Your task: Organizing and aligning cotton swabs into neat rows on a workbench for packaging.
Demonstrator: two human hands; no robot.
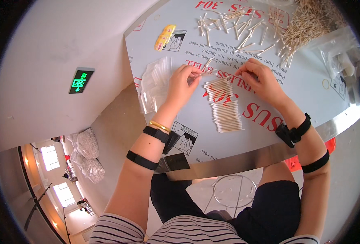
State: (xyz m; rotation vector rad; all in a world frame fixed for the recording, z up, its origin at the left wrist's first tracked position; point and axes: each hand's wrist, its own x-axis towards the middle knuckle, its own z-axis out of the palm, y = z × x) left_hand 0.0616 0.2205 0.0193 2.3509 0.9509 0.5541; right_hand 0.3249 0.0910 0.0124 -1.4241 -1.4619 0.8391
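Note:
Cotton swabs lie side by side in a neat row (226, 116) on the metal-topped table, running toward me like a ladder. My left hand (183, 83) is closed at the upper left of this row, its thumb and fingers pinching a few cotton swabs (207, 73) that point to the right. Across from it, my right hand (261, 79) has its fingers curled together by the row's far right corner. Whatever its fingertips hold, if anything, is too small to make out. Loose swabs (245, 26) are scattered beyond both hands.
A big heap of swabs (310, 24) fills the far right, beside clear plastic bags (334, 51). Flat clear bags (154, 85) lie left of my left hand, with a yellow packet (165, 37) farther off. The table's metal edge (229, 160) runs before my lap.

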